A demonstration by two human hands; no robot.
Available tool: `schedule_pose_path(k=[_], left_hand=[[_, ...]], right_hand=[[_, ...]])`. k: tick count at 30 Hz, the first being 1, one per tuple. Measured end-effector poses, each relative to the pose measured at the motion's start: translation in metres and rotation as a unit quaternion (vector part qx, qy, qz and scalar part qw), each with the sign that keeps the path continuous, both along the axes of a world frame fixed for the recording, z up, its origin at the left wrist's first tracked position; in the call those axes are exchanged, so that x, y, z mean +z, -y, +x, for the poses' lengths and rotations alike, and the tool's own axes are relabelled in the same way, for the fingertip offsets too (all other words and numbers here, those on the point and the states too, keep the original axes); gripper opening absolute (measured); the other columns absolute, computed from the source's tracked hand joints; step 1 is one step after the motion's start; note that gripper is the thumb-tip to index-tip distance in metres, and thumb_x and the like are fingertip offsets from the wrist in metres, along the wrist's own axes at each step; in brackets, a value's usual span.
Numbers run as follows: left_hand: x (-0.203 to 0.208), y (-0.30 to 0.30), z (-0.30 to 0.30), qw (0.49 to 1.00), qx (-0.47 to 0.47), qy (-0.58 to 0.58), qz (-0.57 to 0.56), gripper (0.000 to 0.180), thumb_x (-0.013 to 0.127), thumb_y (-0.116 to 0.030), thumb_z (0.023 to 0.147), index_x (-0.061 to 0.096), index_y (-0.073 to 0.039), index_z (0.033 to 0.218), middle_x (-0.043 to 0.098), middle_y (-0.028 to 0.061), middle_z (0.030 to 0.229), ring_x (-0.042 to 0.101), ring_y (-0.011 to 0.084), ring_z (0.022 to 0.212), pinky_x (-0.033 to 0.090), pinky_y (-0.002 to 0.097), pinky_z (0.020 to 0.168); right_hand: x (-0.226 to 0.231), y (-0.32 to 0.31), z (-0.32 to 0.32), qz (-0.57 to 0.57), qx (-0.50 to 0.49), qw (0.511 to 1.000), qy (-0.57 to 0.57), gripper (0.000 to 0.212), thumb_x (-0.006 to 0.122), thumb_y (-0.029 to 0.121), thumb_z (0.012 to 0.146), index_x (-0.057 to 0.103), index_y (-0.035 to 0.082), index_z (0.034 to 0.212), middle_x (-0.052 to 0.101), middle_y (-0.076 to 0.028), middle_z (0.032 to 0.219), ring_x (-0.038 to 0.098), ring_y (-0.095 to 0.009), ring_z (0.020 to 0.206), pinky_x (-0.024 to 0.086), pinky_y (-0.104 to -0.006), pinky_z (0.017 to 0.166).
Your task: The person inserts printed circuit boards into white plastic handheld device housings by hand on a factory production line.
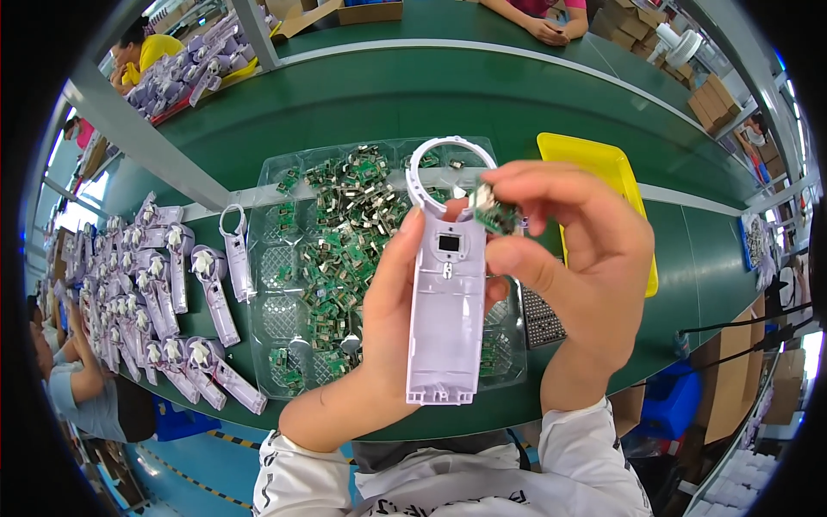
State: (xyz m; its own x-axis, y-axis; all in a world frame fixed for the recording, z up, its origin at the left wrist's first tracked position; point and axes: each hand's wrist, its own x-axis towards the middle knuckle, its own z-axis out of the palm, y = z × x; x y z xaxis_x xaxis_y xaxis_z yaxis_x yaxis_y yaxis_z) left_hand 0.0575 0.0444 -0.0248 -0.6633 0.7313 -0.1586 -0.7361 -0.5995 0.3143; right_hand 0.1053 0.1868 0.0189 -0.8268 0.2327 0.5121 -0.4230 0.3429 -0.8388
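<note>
Head view, L hand (pixel 379 336): your grip is closed round the white fan housing (pixel 445 293), upright above the worktop (pixel 431 95).
R hand (pixel 577 267): fingertips pinch a small green circuit board (pixel 494 213) just beside the housing's ring.
Supply: clear tray (pixel 284 284) of boards below; finished housings (pixel 185 293) at L.
Tip: keep housing steady, line board up w/ the recess, don't force.

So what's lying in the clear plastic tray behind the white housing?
The clear tray holds a heap of small green circuit boards. The white housing and both hands cover its middle and right side.
</note>
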Motion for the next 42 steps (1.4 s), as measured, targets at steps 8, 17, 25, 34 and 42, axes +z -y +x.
schedule_pose_path(k=[8, 17, 25, 34, 42], left_hand=[[0.009, -0.001, 0.002, 1.0, -0.013, 0.009, -0.02, 0.036, 0.043, -0.04, 0.1, 0.057, -0.011, 0.116, 0.064, 0.0055, 0.094, 0.064, 0.0133, 0.081, 0.052, 0.0266, 0.069], [0.013, 0.001, 0.004, 0.999, -0.013, 0.034, -0.005, 0.039, 0.044, -0.041, 0.099, 0.054, -0.01, 0.121, 0.064, 0.0105, 0.092, 0.064, 0.0162, 0.082, 0.053, 0.0288, 0.071], [0.013, -0.002, 0.004, 1.0, 0.007, 0.018, -0.001, 0.038, 0.047, -0.038, 0.098, 0.053, -0.01, 0.122, 0.061, 0.0072, 0.095, 0.062, 0.0158, 0.086, 0.053, 0.0293, 0.072], [0.012, -0.002, 0.002, 1.0, -0.01, 0.019, -0.015, 0.035, 0.048, -0.038, 0.098, 0.053, -0.01, 0.118, 0.061, 0.0063, 0.097, 0.062, 0.0165, 0.087, 0.054, 0.0299, 0.072], [0.009, 0.002, 0.006, 1.0, -0.013, 0.013, -0.001, 0.04, 0.046, -0.041, 0.098, 0.054, -0.007, 0.118, 0.06, 0.0093, 0.098, 0.062, 0.0169, 0.087, 0.054, 0.0295, 0.074]], right_hand=[[-0.001, 0.001, -0.005, 0.151, -0.008, 0.988, 0.003, 0.029, 0.078, 0.006, 0.065, 0.066, 0.0, 0.092, 0.068, -0.013, 0.103, 0.057, -0.021, 0.094, 0.042, -0.0318, 0.087], [0.002, 0.01, -0.002, 0.146, -0.027, 0.989, 0.025, 0.029, 0.076, 0.005, 0.06, 0.066, 0.001, 0.086, 0.07, -0.011, 0.102, 0.056, -0.023, 0.099, 0.041, -0.0349, 0.09], [0.004, 0.008, -0.002, 0.224, -0.033, 0.974, 0.015, 0.029, 0.076, 0.005, 0.059, 0.067, 0.003, 0.086, 0.069, -0.009, 0.101, 0.056, -0.023, 0.098, 0.04, -0.0343, 0.089], [0.006, 0.005, -0.001, 0.23, -0.025, 0.972, 0.034, 0.029, 0.077, 0.008, 0.062, 0.067, 0.006, 0.09, 0.066, -0.007, 0.106, 0.057, -0.024, 0.098, 0.041, -0.034, 0.087], [0.005, 0.007, 0.004, 0.177, -0.013, 0.982, 0.06, 0.03, 0.077, 0.012, 0.069, 0.068, 0.007, 0.097, 0.062, -0.006, 0.107, 0.056, -0.026, 0.099, 0.045, -0.0353, 0.085]])
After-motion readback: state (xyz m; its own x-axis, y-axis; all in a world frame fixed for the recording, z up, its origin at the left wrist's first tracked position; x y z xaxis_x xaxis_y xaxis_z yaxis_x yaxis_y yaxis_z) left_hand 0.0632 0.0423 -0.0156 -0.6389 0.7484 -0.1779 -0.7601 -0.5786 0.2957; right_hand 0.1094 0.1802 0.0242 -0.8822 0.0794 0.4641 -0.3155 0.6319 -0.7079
